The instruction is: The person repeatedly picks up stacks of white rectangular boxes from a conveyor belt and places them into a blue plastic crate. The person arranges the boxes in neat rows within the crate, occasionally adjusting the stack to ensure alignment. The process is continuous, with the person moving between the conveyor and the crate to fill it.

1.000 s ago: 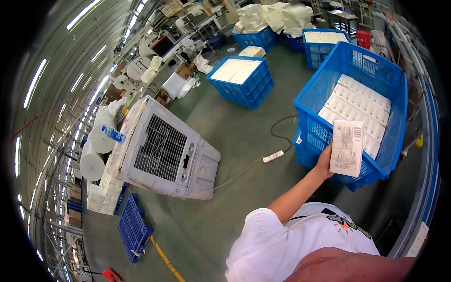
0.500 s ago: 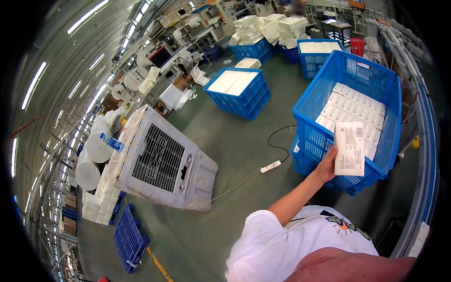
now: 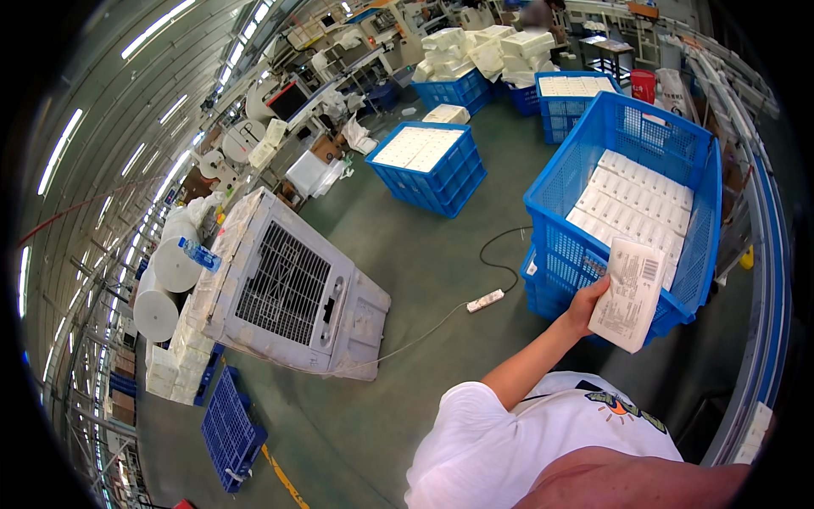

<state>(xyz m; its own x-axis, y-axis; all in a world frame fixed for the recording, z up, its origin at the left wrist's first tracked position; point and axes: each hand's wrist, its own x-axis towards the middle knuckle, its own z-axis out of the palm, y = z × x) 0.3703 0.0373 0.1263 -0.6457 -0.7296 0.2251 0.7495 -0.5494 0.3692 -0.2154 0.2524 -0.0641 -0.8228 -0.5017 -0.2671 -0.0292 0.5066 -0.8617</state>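
Fingers of your left hand: pinching the left edge of one white printed pack, thumb in front, the rest hidden. You hold it tilted before the near side of the blue crate; probably light, slightly soft, smooth-wrapped, best gripped along both long edges.

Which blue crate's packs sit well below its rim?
The large crate at right, by the left hand; visible packs in other crates reach or overtop their rims.

One held pack, one bottle
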